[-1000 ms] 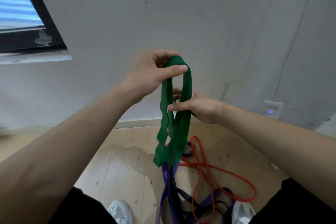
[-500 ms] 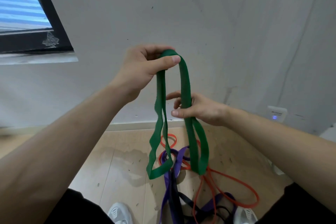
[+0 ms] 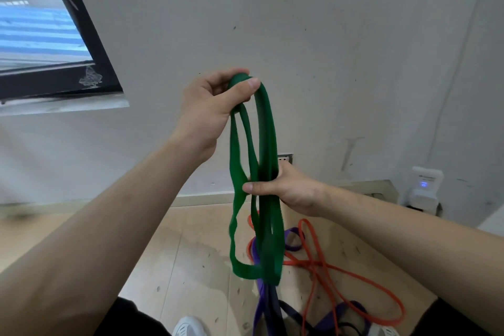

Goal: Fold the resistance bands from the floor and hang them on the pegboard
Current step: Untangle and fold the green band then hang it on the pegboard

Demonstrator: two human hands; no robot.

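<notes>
The person stands close to a plain grey-white wall (image 3: pixel 327 35), both bare arms stretched out, holding a wide flat green rubber resistance band (image 3: pixel 268 144) up in the air between the two hands. The left hand (image 3: pixel 215 106) is the higher one. Its fingers (image 3: pixel 245 87) are curled over the top bend of the band, with the thumb pressing the rubber against them. Lower and just to the right, the right hand (image 3: pixel 289 188) gathers several hanging strands, its thumb (image 3: pixel 256 188) clamped across their front. Below that grip the green loops dangle freely above the floor without touching it.

On the pale wooden floor (image 3: pixel 177 254), straight under the hanging loops, lies a tangle of other bands: a thin orange rubber loop (image 3: pixel 311 263) sprawled to the right, a flat purple one (image 3: pixel 293 241) and a dark, nearly black one (image 3: pixel 291 312), all overlapping. The green loops hide part of that pile. White shoe tips (image 3: pixel 188 327) show at the bottom edge.

A black-framed window (image 3: pixel 90 43) sits high on the left. A wall socket (image 3: pixel 285 158) peeks out just behind the band. Further right, a white plug-in box with a small blue light (image 3: pixel 424 185) hangs on the wall; the mark on it is too small to read.
</notes>
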